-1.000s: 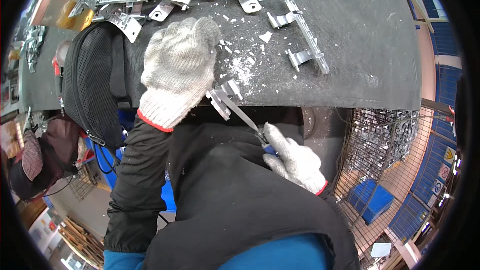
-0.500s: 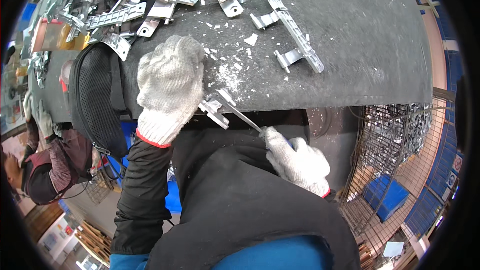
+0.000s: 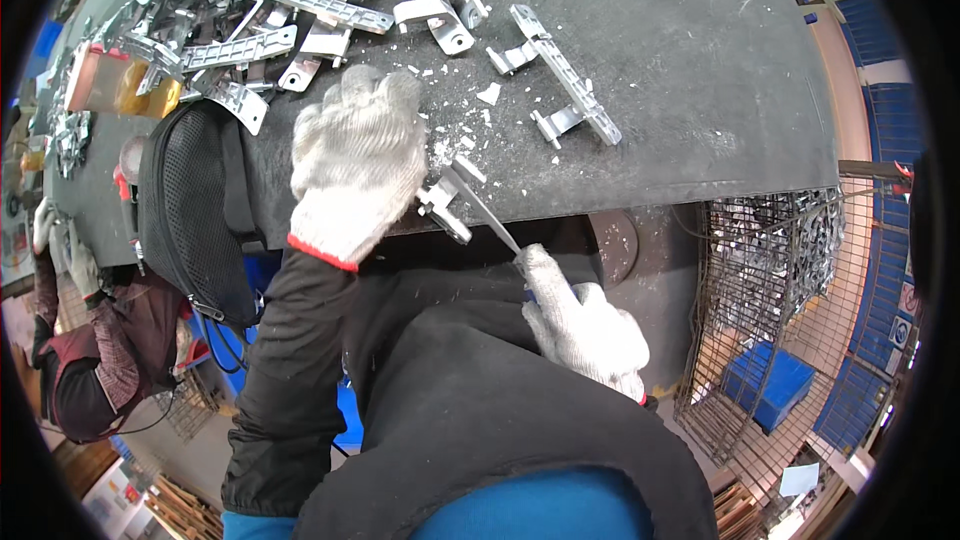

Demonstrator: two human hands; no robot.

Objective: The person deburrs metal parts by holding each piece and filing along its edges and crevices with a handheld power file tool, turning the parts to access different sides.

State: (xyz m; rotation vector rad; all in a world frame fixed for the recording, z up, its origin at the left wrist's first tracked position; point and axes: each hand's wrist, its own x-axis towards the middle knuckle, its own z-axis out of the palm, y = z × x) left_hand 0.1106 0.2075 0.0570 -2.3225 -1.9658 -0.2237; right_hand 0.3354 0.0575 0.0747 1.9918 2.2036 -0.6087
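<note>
My left hand (image 3: pixel 355 165), in a white knit glove with a red cuff, presses down on a small silver metal bracket (image 3: pixel 438 208) at the table's front edge. Most of that bracket is hidden beneath the fingers; its end juts past the edge. In my right hand (image 3: pixel 585 325), also gloved, is a thin flat file (image 3: pixel 492 220), its blade lying against the bracket's jutting end. The file's handle is mostly covered by my fingers. White chips and dust (image 3: pixel 465 130) are scattered on the table just beyond.
A loose cast metal part (image 3: pixel 570 80) lies on the dark tabletop (image 3: pixel 720 90). Several more parts (image 3: pixel 320 5) are heaped at far left, near a black mesh bag (image 3: pixel 195 200). A wire cage (image 3: pixel 770 280) of metal pieces stands right. Another person (image 3: pixel 95 340) works at left.
The file's blade has become steeper against the bracket, and my right hand has shifted slightly. My left hand still holds the bracket down. The whole view has turned a little.
</note>
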